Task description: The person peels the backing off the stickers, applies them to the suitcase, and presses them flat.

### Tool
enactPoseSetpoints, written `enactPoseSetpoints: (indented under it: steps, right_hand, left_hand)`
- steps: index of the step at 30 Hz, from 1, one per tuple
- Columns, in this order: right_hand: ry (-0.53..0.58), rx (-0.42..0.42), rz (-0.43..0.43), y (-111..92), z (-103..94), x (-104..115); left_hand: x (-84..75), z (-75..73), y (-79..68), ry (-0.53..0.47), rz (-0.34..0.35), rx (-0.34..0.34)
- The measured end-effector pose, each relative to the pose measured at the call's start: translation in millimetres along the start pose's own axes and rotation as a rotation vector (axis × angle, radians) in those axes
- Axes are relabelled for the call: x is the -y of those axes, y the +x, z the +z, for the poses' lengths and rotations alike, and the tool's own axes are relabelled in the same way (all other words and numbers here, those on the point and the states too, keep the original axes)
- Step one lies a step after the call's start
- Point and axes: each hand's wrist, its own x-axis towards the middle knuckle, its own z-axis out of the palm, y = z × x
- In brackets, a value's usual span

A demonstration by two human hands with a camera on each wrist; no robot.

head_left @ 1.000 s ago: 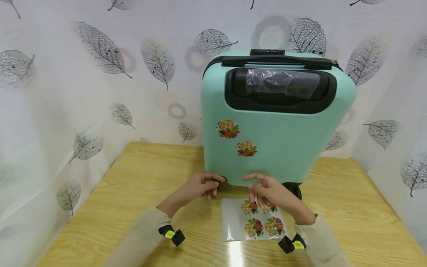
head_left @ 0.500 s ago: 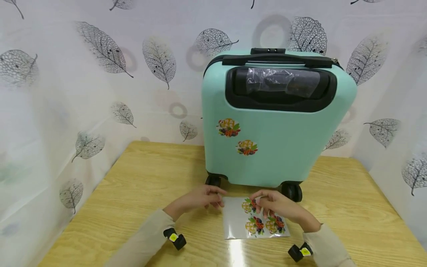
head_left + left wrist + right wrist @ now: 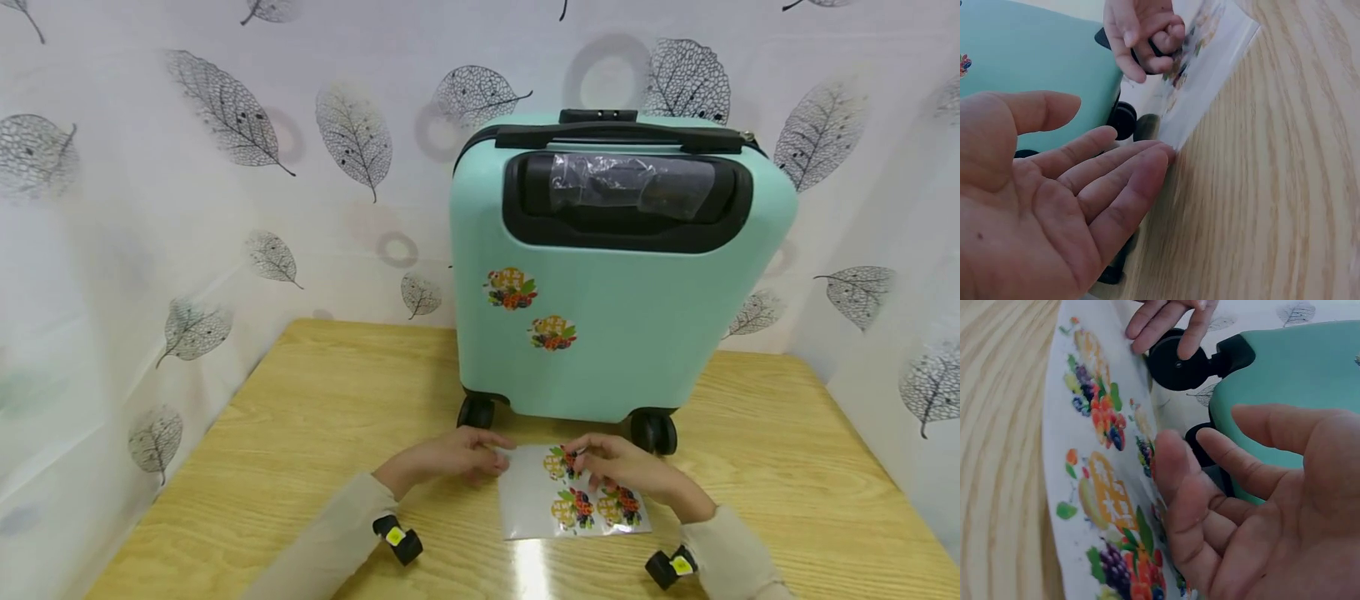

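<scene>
Sticker sheet [image 3: 523, 504] sat on the table [image 3: 360, 375] in front of the suitcase [image 3: 622, 312], long axis running left-right, prints [image 3: 575, 507] sideways, lettering end left. Left hand [image 3: 457, 457] was loosely spread at its left edge; right hand [image 3: 633, 471] was relaxed over its right half.

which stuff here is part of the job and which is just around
Likely part of the job:
sticker sheet, in front of the suitcase
fruit stickers on that sheet
suitcase, with two matching stickers on it

Likely just around:
leaf-print backdrop
clear wrap on the suitcase handle
wooden table, serving only as work surface
</scene>
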Motion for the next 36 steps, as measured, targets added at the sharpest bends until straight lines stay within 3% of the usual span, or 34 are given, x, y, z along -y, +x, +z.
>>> enactPoseSetpoints:
  steps: [15, 24, 36]
  right_hand:
    - [-0.030, -0.034, 0.046, 7.2, 5.8, -7.1]
    - [-0.036, -0.051, 0.023, 11.3, 12.7, -5.5]
    - [0.043, -0.012, -0.033, 17.6, 21.7, -6.7]
  left_hand:
    - [-1.3, 15.7, 12.3, -0.003, -0.006, -0.011]
    - [-0.3, 27.8, 22.6, -0.089, 0.010, -0.002]
    - [1.0, 51.4, 40.6, -0.151, 0.056, -0.183]
